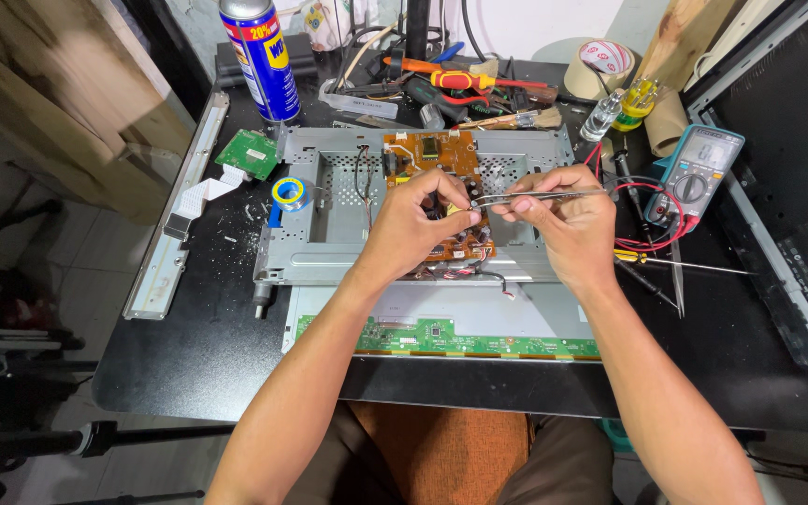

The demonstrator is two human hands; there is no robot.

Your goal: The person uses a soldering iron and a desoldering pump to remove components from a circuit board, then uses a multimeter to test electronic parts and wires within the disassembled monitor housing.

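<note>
My left hand [415,224] rests on an orange circuit board [432,154], its fingers pinching something small on the board; what it pinches is hidden. My right hand [563,220] holds thin metal tweezers [526,196], their tips pointing left toward my left fingertips. The orange board lies on a grey metal chassis [329,224]. In front of it sits a pale panel with a long green circuit strip [441,337] along its near edge.
A blue-and-yellow spray can [260,58] and a small green board [247,152] stand at left beside a solder spool [290,194]. A multimeter [699,166] with red and black leads lies at right. Screwdrivers, brushes, tape roll and small bottles crowd the back.
</note>
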